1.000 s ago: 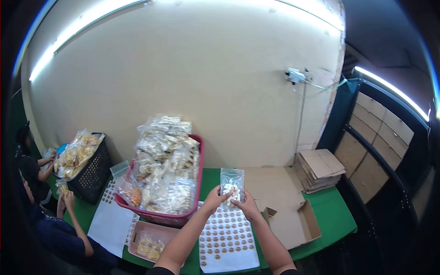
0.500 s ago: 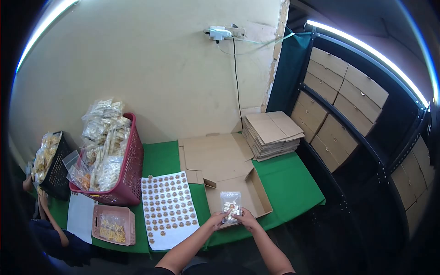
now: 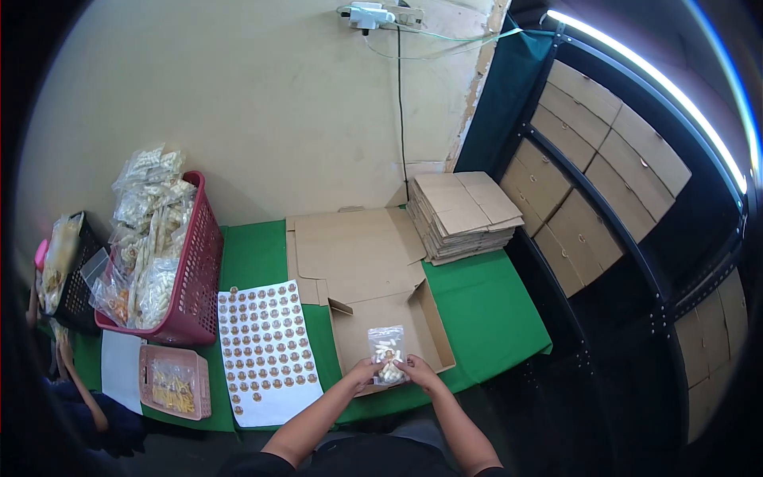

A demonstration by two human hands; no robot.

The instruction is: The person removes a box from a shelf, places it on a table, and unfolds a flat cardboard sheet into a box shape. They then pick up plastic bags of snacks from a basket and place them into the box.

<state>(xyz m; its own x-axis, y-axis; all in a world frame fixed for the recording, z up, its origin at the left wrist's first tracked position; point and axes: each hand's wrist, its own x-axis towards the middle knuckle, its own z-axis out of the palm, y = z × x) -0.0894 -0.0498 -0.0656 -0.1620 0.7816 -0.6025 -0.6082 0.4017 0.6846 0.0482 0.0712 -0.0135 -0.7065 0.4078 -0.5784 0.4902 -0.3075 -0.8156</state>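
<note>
A clear plastic bag point(image 3: 386, 340) of pale, stick-like pieces, with a small round brown sticker on its front, is held upright between my two hands. My left hand point(image 3: 366, 370) grips its lower left side, and my right hand point(image 3: 416, 370) pinches the lower right. Just beneath and behind the bag lies an open cardboard box point(image 3: 433, 330), its lid folded back toward the wall. To the left is a white sheet point(image 3: 274, 408) with rows of round brown stickers; some spots in its lower rows are bare.
A red basket point(image 3: 208, 238) heaped with filled bags stands left, behind a pink tray point(image 3: 203, 388) of yellow sticks. Flattened boxes point(image 3: 465, 203) are stacked at the back right. Boxes point(image 3: 584, 234) fill a black rack. A co-worker's arm point(image 3: 83, 385) shows at far left beside a black basket point(image 3: 83, 278).
The camera view has shifted, so the table and its things appear further left and higher. Both hands keep hold of the bag over the box's front edge.
</note>
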